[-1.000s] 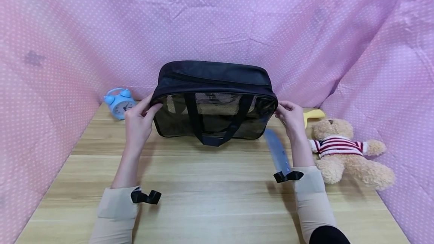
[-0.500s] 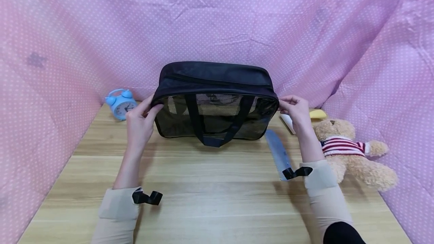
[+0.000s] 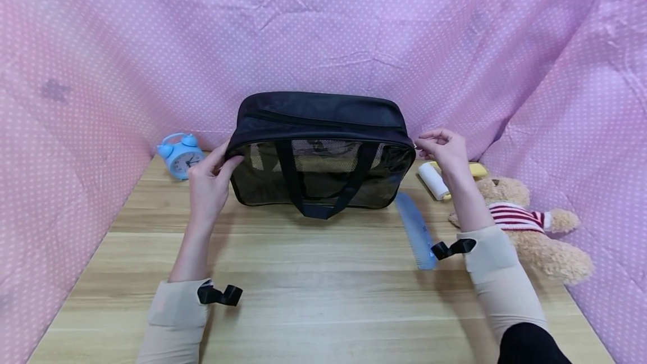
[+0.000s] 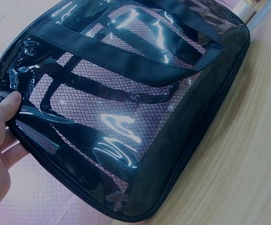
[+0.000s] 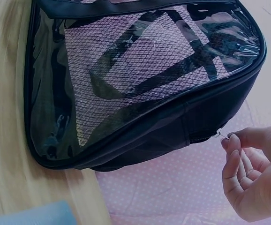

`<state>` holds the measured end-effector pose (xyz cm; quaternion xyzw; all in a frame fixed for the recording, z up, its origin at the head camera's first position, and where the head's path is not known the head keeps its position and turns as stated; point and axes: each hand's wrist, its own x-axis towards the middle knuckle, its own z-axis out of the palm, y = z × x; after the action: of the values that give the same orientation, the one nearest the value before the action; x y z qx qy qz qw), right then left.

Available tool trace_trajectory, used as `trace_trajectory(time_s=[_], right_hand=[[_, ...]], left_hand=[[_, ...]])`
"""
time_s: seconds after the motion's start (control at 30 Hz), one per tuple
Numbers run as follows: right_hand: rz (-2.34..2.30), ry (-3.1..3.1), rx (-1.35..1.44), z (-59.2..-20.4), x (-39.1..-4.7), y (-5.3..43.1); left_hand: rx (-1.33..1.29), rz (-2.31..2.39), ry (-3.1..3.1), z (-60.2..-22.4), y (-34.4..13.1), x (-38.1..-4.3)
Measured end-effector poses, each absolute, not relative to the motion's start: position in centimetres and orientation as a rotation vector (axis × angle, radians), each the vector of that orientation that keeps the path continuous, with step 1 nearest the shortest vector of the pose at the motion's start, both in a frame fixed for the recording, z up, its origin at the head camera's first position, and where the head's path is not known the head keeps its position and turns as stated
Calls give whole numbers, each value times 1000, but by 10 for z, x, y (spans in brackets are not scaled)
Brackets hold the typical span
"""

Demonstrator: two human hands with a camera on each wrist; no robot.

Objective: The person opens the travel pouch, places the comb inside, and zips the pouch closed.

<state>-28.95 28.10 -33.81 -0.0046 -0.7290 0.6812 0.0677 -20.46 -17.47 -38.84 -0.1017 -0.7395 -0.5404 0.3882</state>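
A black toiletry bag (image 3: 323, 114) with a clear front panel and hanging handles stands upright at the back of the table. My left hand (image 3: 209, 190) grips its upper left edge, thumb on the clear front. At the bag's right end, my right hand (image 3: 449, 157) pinches a small metal zipper pull (image 5: 219, 134) between thumb and index finger, as the right wrist view shows. A short stretch of zipper (image 5: 200, 139) runs beside that pull. Mesh shows through the clear panel. In the head view the bag's far side is hidden.
A blue alarm clock (image 3: 182, 156) stands left of the bag. To the right lie a translucent blue comb (image 3: 415, 232), a white lint roller (image 3: 433, 181) with a yellow handle, and a teddy bear (image 3: 531, 235) in a striped shirt. Pink dotted cloth (image 3: 323, 27) hangs behind.
My right hand has shifted up and right and now pinches the zipper pull at the bag's side, uncovering the lint roller. My left hand and the bag have barely moved.
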Motion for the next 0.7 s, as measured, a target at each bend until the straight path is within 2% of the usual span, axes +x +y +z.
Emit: trace_trajectory(time_s=[0.7], right_hand=[[1936, -2316, 73, -290, -290, 265]], left_hand=[[-235, -1309, -1893, -388, -174, -203]])
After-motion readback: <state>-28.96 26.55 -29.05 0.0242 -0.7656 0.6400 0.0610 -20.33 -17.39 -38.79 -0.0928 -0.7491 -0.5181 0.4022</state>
